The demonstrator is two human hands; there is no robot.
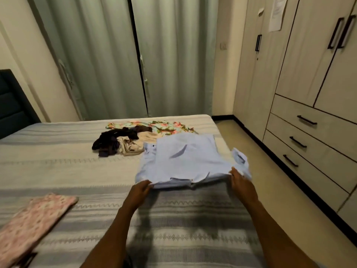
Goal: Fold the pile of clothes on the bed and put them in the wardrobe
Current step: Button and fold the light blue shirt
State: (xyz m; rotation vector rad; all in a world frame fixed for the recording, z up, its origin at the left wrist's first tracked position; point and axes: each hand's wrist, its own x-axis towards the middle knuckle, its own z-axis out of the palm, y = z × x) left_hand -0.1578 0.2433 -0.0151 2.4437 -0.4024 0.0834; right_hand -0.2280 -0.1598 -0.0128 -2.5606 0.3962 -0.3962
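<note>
Pale blue shirt [185,159] half folded near the right edge of the bed [58,167], near hem lifted. Left hand [140,192] and right hand [241,182] each pinching a near corner, well apart. Probably light, soft and floppy; best held by the corners. Beyond: dark clothes [110,141], beige garment [133,145], floral piece [154,127]. Folded pink cloth [34,217] at left; wardrobe [309,84] on the right.

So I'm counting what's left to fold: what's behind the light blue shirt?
Behind the light blue shirt lie a beige garment, dark clothes and a floral piece. The shirt covers part of them, so more may be hidden.
</note>
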